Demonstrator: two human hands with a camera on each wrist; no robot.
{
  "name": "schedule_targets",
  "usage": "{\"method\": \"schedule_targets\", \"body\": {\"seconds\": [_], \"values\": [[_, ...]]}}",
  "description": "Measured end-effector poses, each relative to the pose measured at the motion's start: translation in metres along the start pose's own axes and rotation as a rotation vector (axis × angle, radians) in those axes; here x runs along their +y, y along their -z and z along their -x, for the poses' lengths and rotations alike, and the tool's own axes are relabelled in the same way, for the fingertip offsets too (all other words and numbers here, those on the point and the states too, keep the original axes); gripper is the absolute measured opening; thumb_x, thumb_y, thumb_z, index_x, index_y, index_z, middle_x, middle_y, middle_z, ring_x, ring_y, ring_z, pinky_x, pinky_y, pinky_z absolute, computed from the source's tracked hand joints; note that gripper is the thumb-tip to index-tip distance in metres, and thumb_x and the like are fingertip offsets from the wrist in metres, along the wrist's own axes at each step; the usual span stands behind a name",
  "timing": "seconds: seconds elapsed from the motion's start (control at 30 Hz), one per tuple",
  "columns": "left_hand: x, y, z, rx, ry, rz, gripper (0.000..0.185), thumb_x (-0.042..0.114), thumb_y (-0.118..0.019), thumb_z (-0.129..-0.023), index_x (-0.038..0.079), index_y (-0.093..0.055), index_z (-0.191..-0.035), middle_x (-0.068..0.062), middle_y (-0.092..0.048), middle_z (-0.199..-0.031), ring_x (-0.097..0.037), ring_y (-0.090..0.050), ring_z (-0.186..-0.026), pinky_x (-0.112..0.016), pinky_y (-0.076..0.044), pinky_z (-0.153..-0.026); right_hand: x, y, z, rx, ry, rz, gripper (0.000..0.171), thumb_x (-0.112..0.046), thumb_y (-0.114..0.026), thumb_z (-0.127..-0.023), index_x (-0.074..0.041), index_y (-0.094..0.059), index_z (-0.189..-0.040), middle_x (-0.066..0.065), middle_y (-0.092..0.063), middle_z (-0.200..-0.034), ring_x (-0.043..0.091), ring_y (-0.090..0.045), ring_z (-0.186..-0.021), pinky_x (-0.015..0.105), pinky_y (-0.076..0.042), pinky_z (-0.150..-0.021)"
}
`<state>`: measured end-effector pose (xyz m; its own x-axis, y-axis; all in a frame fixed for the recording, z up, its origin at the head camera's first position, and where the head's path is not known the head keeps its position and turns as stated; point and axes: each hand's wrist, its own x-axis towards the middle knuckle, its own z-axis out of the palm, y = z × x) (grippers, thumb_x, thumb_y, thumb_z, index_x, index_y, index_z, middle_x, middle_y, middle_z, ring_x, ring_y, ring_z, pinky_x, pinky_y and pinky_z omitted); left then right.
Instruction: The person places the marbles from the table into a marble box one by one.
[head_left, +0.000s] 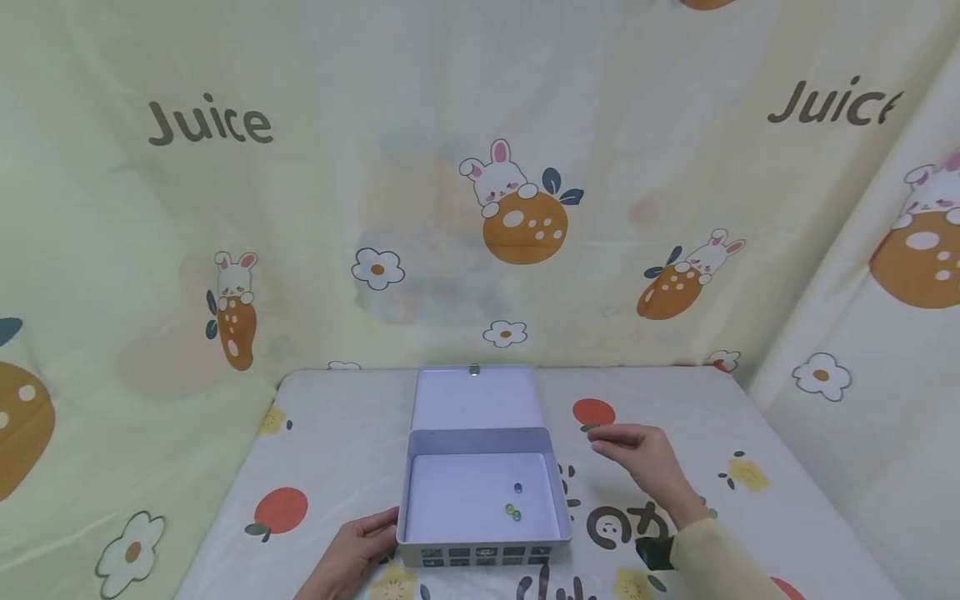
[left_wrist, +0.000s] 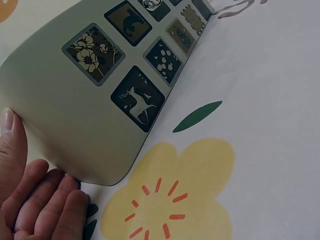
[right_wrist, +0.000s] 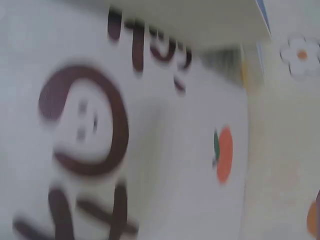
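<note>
A light metal box (head_left: 483, 551) stands on the table with its lid (head_left: 477, 398) folded back. Blue, yellow-green and green glass beads (head_left: 517, 488) lie toward the right of its floor. My left hand (head_left: 358, 546) rests against the box's left side near the front corner. In the left wrist view, its thumb (left_wrist: 10, 145) lies by the wall, and its loosely bent fingers (left_wrist: 50, 200) are low beside the corner. Right of the box, my right hand (head_left: 641, 458) is raised, with thumb and fingers extended close together. Nothing shows between them. The right wrist view does not show this hand.
A white printed cloth (head_left: 337, 425) with fruit, flowers and dark lettering covers the table. Behind it hangs a patterned curtain (head_left: 427, 208), with another stretch along the right side. The box wall (right_wrist: 220, 20) crosses the top of the blurred right wrist view.
</note>
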<state>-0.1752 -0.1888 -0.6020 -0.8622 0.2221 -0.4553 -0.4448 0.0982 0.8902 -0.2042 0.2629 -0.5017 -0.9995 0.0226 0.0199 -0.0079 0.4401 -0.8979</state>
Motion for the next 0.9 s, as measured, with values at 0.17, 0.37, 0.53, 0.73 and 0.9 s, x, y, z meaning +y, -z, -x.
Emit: {"method": "schedule_targets", "body": {"seconds": [0.17,0.37,0.53,0.73,0.9], "values": [[0.001,0.002,0.002,-0.008,0.008,-0.028,0.074,0.033,-0.074,-0.095,-0.006,-0.043,-0.151,-0.024,-0.049,-0.154,-0.04,-0.046,-0.144,-0.051,-0.05,-0.113,0.024,0.045,0.022,0.058,-0.049,0.039,0.039,-0.026,-0.076,-0.094,-0.002,-0.072,-0.125,0.005,-0.078,-0.116,-0.008,-0.068,-0.094,0.012,-0.059,-0.084],[0.0,0.006,0.004,-0.006,0.004,-0.046,0.076,0.034,-0.073,-0.095,-0.004,-0.042,-0.152,-0.023,-0.046,-0.155,-0.041,-0.044,-0.145,-0.053,-0.048,-0.115,0.059,0.085,0.051,0.092,-0.134,0.144,0.042,-0.031,-0.076,-0.094,-0.001,-0.072,-0.124,0.001,-0.079,-0.112,-0.012,-0.066,-0.09,0.015,-0.06,-0.079],[-0.001,0.006,0.006,-0.016,-0.005,-0.056,0.077,0.035,-0.073,-0.095,-0.006,-0.04,-0.152,-0.025,-0.046,-0.155,-0.042,-0.044,-0.144,-0.052,-0.049,-0.114,0.101,0.101,0.076,0.063,-0.296,0.155,0.043,-0.031,-0.077,-0.093,-0.002,-0.072,-0.125,0.004,-0.079,-0.112,-0.017,-0.062,-0.088,0.017,-0.062,-0.079],[0.0,0.002,0.006,-0.025,-0.014,-0.049,0.08,0.036,-0.073,-0.094,-0.007,-0.039,-0.152,-0.025,-0.045,-0.156,-0.042,-0.043,-0.145,-0.049,-0.05,-0.114,0.145,0.111,0.098,0.075,-0.484,0.167,0.058,-0.044,-0.083,-0.083,-0.003,-0.073,-0.123,0.009,-0.079,-0.111,0.017,-0.074,-0.104,0.043,-0.064,-0.086],[0.0,-0.001,0.005,-0.034,-0.008,-0.033,0.081,0.036,-0.073,-0.094,-0.007,-0.038,-0.153,-0.025,-0.045,-0.156,-0.043,-0.042,-0.146,-0.049,-0.05,-0.115,0.161,0.116,0.107,0.065,-0.533,0.158,0.07,-0.051,-0.086,-0.077,-0.002,-0.072,-0.124,0.011,-0.078,-0.113,0.03,-0.07,-0.109,0.047,-0.064,-0.086]]}}
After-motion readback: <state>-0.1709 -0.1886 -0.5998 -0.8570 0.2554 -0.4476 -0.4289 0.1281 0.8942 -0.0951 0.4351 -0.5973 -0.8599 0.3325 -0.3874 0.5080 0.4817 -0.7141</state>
